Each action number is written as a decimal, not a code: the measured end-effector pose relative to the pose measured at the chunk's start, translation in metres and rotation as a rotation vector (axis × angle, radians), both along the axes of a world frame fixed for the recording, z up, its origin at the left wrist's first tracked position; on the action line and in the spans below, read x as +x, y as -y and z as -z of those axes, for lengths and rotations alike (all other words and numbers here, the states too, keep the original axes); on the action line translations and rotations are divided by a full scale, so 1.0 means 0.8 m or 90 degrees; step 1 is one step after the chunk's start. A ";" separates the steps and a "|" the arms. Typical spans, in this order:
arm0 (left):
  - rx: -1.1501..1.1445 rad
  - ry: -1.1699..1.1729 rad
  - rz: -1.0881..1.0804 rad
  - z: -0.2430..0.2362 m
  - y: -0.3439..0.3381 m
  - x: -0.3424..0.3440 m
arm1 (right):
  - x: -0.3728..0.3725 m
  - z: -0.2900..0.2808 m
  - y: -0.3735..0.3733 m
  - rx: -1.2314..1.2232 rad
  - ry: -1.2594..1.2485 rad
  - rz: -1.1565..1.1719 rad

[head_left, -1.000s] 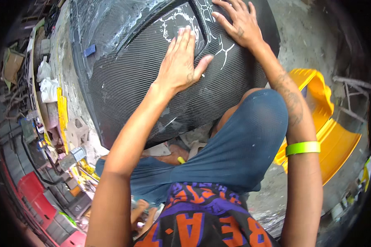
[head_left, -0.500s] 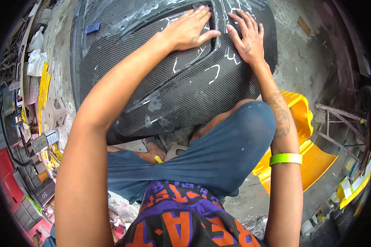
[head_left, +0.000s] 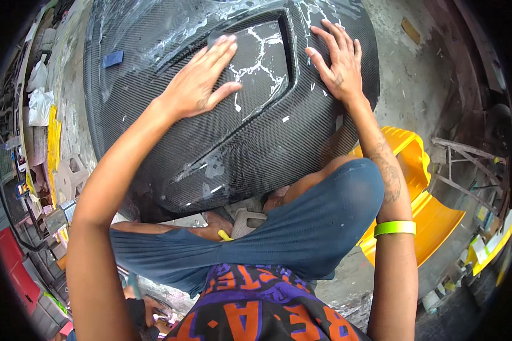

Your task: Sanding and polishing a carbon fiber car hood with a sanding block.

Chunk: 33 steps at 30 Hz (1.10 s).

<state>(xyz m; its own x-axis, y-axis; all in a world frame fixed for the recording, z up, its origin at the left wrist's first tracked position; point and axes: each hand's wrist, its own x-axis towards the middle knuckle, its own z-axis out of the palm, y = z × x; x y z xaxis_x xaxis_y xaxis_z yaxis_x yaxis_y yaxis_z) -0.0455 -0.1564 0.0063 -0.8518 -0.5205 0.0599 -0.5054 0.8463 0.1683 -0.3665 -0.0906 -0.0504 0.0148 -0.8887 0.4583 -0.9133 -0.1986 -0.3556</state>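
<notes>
A large black carbon-fibre panel, shaped like a car hood, lies in front of me with a raised, recessed vent area in its middle. My left hand rests flat on the panel left of the recess, fingers stretched out. A grey edge shows by its fingertips; I cannot make out whether something lies under the palm. My right hand lies on the panel's right side, fingers spread, holding nothing visible. Thin white branching lines cross the surface between the hands. A small blue rectangular piece sits on the panel's left part.
Yellow curved plastic parts lie on the floor at my right, near a metal frame. Cluttered tools, white bags and a grey plastic stool line the left. Another person's hand shows at the lower left.
My left hand has slid left and toward me, away from the recess's right edge. The right hand has stayed at nearly the same place on the panel.
</notes>
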 end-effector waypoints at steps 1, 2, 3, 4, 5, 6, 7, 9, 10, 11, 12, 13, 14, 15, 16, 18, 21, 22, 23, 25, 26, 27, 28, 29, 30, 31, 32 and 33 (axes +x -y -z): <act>-0.007 -0.022 0.013 0.002 0.004 -0.004 | 0.000 0.001 0.000 0.003 -0.001 -0.003; -0.024 -0.045 0.014 0.007 0.005 -0.014 | 0.000 0.001 0.000 -0.004 0.001 -0.001; -0.037 -0.056 0.020 0.010 0.003 -0.027 | 0.000 0.002 -0.001 -0.004 -0.001 -0.007; -0.039 -0.094 0.051 0.016 0.011 -0.045 | 0.000 0.001 -0.001 -0.004 -0.001 -0.007; -0.048 -0.072 0.056 0.018 0.016 -0.058 | 0.000 0.000 -0.001 -0.001 0.009 -0.011; -0.039 -0.063 0.034 0.017 0.016 -0.054 | 0.000 -0.001 0.000 -0.004 -0.004 -0.015; -0.030 -0.090 0.047 0.016 0.011 -0.052 | 0.000 -0.002 -0.001 0.032 -0.006 0.003; -0.006 -0.057 0.020 0.009 0.000 -0.017 | 0.000 -0.004 -0.001 0.028 0.001 0.003; 0.013 -0.024 -0.011 0.007 -0.002 -0.007 | 0.000 -0.004 -0.002 0.005 -0.003 -0.008; 0.001 -0.051 0.002 0.008 0.003 -0.012 | 0.000 -0.003 -0.002 0.010 -0.011 -0.003; -0.009 -0.070 0.005 0.010 0.005 -0.018 | 0.000 -0.002 -0.003 0.006 -0.004 -0.006; -0.006 -0.064 -0.009 0.014 0.003 -0.024 | 0.000 -0.001 -0.003 0.010 -0.002 -0.007; -0.029 -0.101 0.031 0.021 0.010 -0.041 | 0.000 0.000 -0.003 0.006 -0.004 -0.012; -0.046 -0.118 0.062 0.026 0.016 -0.058 | -0.001 0.000 -0.002 -0.004 -0.003 -0.011; -0.044 -0.085 0.052 0.025 0.020 -0.063 | -0.001 0.000 -0.002 -0.003 -0.001 -0.008; -0.029 -0.065 0.065 0.028 0.007 -0.059 | 0.000 -0.001 -0.002 0.001 -0.005 -0.008; 0.074 -0.006 0.099 0.017 -0.019 -0.028 | 0.003 -0.007 -0.002 0.022 -0.002 0.015; 0.031 -0.037 0.117 0.020 -0.012 -0.033 | 0.005 -0.011 -0.005 0.029 0.018 0.017; -0.001 -0.024 0.118 0.022 -0.006 -0.039 | 0.006 -0.015 -0.005 0.064 -0.017 0.029; -0.063 -0.081 0.101 0.022 0.012 -0.063 | 0.007 -0.026 -0.013 0.099 0.037 0.009; -0.044 -0.074 0.090 0.021 0.011 -0.065 | 0.008 -0.031 -0.015 0.116 0.071 0.011; -0.042 -0.077 0.088 0.020 0.008 -0.067 | 0.008 -0.036 -0.016 0.117 0.080 0.023; -0.006 -0.046 0.092 0.020 -0.002 -0.060 | 0.009 -0.039 -0.017 0.107 0.079 0.004; 0.012 -0.012 0.100 0.017 -0.013 -0.049 | 0.008 -0.042 -0.015 0.090 0.075 -0.019; 0.056 0.008 0.124 0.014 -0.020 -0.043 | 0.009 -0.043 -0.016 0.103 0.074 -0.017; 0.036 0.043 0.141 0.012 -0.017 -0.042 | 0.009 -0.044 -0.013 0.103 0.081 -0.008; 0.006 0.000 0.141 0.014 -0.013 -0.046 | 0.009 -0.044 -0.015 0.113 0.076 -0.002; -0.021 -0.038 0.120 0.015 -0.002 -0.055 | 0.010 -0.043 -0.014 0.120 0.070 0.000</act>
